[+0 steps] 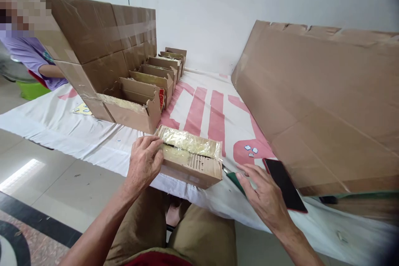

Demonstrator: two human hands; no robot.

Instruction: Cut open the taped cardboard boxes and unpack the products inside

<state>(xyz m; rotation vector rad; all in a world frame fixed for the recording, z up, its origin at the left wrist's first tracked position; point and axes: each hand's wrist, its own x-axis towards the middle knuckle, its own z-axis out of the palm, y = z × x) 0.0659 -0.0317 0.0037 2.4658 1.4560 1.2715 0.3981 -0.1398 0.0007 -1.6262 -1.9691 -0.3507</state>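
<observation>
A small long cardboard box (pixel 202 170) lies near the table's front edge, its top covered with strips of shiny clear tape and one patch of torn, ribbed card. My left hand (pixel 146 158) grips the box's left end, fingers and thumb bent over it. To the right of the box is a utility knife (pixel 234 181) with a green handle, its metal tip close to the box's right end. Over that handle hovers my right hand (pixel 263 195), fingers loosely extended and apart, with nothing seen in its grasp.
A black phone (pixel 285 185) with a red edge lies right of my right hand. Several open-topped cardboard boxes (pixel 134 116) stand in a row at the left against a tall cardboard panel (pixel 102 33). A big cardboard sheet (pixel 321 104) leans on the right. A person in a purple shirt (pixel 28 54) is at far left.
</observation>
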